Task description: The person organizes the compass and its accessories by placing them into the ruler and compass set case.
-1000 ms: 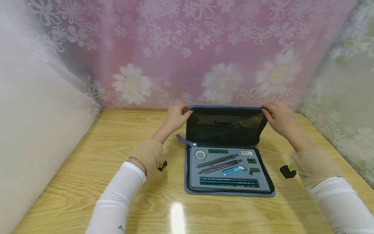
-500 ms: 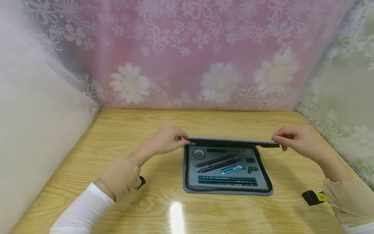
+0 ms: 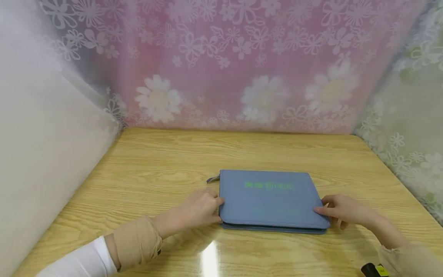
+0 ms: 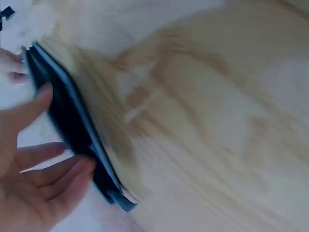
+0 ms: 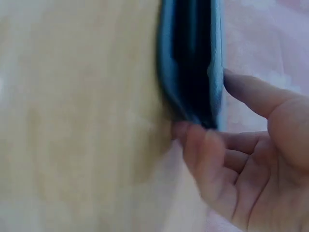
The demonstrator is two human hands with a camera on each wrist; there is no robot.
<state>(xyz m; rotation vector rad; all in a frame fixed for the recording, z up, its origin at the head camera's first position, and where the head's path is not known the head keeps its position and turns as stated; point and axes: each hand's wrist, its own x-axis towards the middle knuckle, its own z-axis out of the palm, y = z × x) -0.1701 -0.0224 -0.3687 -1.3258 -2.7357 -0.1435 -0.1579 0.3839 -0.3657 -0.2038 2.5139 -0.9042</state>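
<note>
A blue zip case (image 3: 273, 200) with green lettering lies on the table, its cover folded down over the tray. Along its front edge a thin dark gap shows between cover and base, and the zip is undone. At the left edge my left hand (image 3: 202, 207) grips the cover, with the thumb (image 4: 38, 104) and fingertips at the rim. My right hand (image 3: 346, 209) pinches the right edge near the front corner, thumb on top and fingers (image 5: 207, 154) curled by the side. The pencils and other tools inside are hidden.
A blue zip strap (image 3: 212, 179) sticks out at the case's back left corner. Wood-grain table (image 3: 166, 161) surrounds the case. A pink flowered curtain (image 3: 207, 77) hangs behind, with pale sheets at both sides.
The cover has swung from upright down toward me over the tray, hiding the tools. Both hands came down and nearer with it, from its far edge to the case's left and right sides.
</note>
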